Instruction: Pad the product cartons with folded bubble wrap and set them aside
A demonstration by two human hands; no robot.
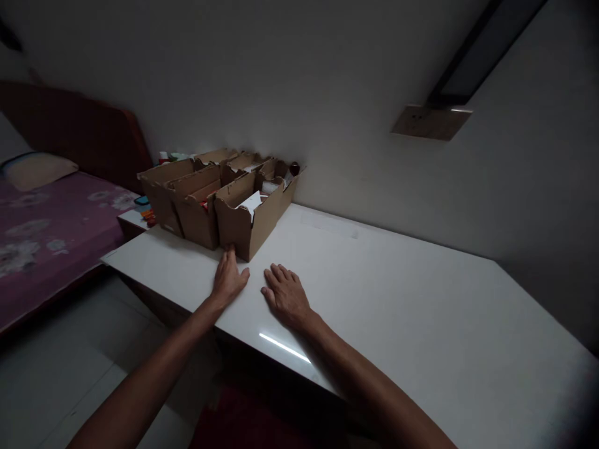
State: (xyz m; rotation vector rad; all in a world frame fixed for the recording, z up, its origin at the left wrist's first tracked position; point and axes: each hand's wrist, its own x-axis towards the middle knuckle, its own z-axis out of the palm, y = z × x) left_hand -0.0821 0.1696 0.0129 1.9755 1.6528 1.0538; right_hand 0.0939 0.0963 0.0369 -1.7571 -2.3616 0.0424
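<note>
Several open cardboard boxes [238, 231] stand side by side at the left end of a white tabletop [393, 299]. White papers [253, 202] and small items show inside the nearest one. My left hand [228, 277] is at the foot of that box, its fingertips at or just touching the bottom edge; it grips nothing and the thumb is spread away. Palm down on the table, my right hand [286, 294] lies a little to the right of the boxes, fingers stretched out and nothing under them that I can see.
A bed with a purple flowered sheet [60, 218] is on the left, past the table's end. Small orange items [148, 215] lie beside the boxes on a low white surface. A wall socket plate [430, 121] and a dark-framed panel [486, 53] are up on the wall.
</note>
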